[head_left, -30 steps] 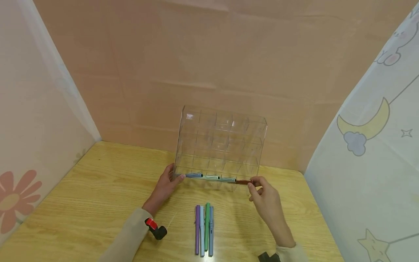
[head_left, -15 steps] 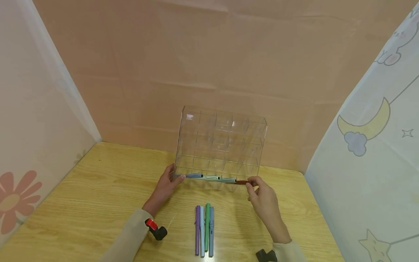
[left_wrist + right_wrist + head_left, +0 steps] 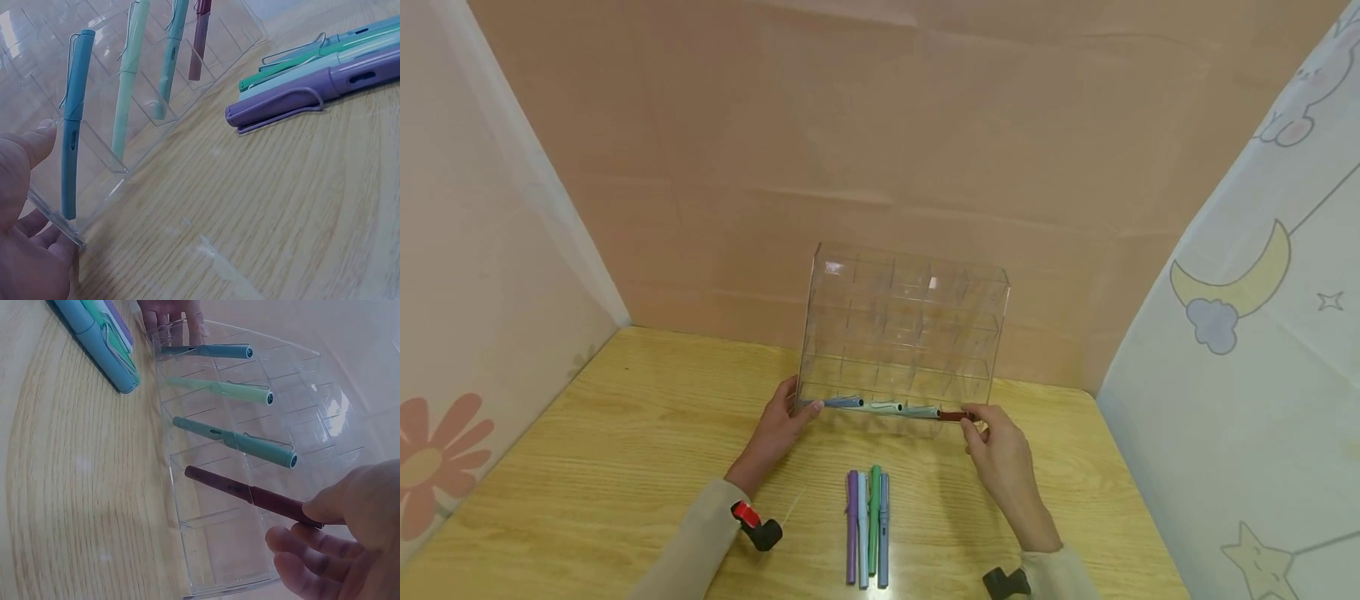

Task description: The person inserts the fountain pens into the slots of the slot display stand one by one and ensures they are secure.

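Note:
A clear acrylic pen organizer [image 3: 902, 333] with a grid of compartments stands on the table. At its lower left corner my left hand [image 3: 778, 433] grips the side, thumb in front and fingers behind. My right hand [image 3: 1003, 458] pinches a dark red pen [image 3: 250, 495] near its upper end; the pen's lower end is inside a front-row compartment. Left of it in that row lean a teal pen [image 3: 259, 449], a mint green pen [image 3: 240, 392] and a blue pen [image 3: 76, 125], each in its own compartment. The blue pen is close to my left thumb.
Nearer me on the wooden table [image 3: 625, 467] lie a purple pen [image 3: 852, 529], a light blue pen [image 3: 862, 537], a green pen [image 3: 875, 521] and a grey-blue pen [image 3: 883, 533], side by side. A plain backdrop [image 3: 887, 125] rises behind the organizer, with printed cloths left and right.
My right hand has shifted slightly left with the dark red pen, and less of the pen shows beyond the organizer's front. My left hand holds its place, and the loose pens lie as before.

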Motion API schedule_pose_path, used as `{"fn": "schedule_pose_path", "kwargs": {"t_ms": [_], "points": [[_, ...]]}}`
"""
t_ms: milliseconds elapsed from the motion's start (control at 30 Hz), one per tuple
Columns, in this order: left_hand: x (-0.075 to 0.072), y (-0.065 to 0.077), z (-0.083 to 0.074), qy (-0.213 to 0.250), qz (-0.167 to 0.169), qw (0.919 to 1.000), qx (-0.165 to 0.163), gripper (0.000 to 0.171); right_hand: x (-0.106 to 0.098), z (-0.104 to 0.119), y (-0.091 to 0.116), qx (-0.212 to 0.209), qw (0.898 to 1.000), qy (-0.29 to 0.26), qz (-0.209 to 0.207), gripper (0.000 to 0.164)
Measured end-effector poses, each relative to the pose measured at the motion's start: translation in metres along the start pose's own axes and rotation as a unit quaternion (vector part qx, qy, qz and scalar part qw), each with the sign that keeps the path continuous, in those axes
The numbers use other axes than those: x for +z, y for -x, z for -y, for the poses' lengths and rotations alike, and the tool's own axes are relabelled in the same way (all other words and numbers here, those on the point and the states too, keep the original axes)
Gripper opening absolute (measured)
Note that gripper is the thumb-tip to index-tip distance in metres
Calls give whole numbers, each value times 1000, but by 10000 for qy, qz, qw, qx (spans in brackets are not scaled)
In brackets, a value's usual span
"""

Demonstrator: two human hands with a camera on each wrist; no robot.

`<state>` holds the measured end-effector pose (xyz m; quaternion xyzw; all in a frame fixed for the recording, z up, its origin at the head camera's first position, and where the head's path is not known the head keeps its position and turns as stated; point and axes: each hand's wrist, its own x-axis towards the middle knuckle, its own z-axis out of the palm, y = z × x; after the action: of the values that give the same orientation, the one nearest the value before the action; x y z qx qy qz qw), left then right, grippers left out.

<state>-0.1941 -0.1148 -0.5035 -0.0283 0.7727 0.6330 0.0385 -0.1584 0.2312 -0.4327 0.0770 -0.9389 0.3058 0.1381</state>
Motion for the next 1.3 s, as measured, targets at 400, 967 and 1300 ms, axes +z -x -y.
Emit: {"fn": "schedule_pose_path", "kwargs": {"t_ms": [400,967,1300], "points": [[-1,0,0,-62,35,10000,10,80,4,-7,-6,187,9998,35,53,25],[-2,0,2,-79,89,9999,16,81,5,-11,-5,17,10000,-44,33,27],[-2,1,1,-111,75,9999,-19,84,1,-13,-2,-62,9992,-381,-73,39]]}}
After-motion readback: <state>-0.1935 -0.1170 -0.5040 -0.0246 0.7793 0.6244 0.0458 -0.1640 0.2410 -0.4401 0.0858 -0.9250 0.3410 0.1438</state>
